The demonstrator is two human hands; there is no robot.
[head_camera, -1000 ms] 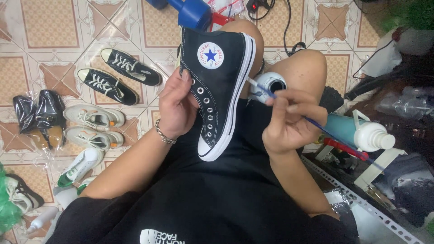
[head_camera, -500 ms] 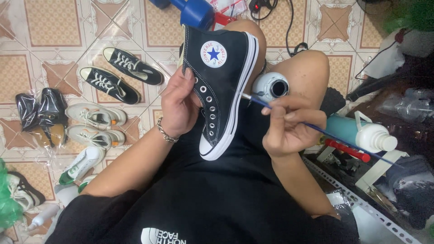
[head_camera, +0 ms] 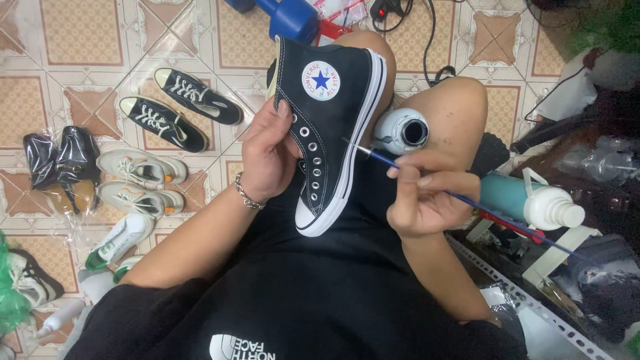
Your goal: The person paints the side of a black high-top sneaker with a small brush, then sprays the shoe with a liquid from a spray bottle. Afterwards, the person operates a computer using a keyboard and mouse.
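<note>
The left hand (head_camera: pixel 270 157) covers part of the black high-top sneaker (head_camera: pixel 330 127) near its eyelets, and the shoe's far side is out of sight. The blue paintbrush (head_camera: pixel 467 200) passes through the right hand (head_camera: pixel 427 197), so its middle is hidden. The small jar (head_camera: pixel 401 131) is too dark inside to show its contents. The frame's left edge crops the green-trimmed sneaker (head_camera: pixel 27 283).

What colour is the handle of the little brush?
Blue, seen in the head view: the brush sits in the right hand.
</note>
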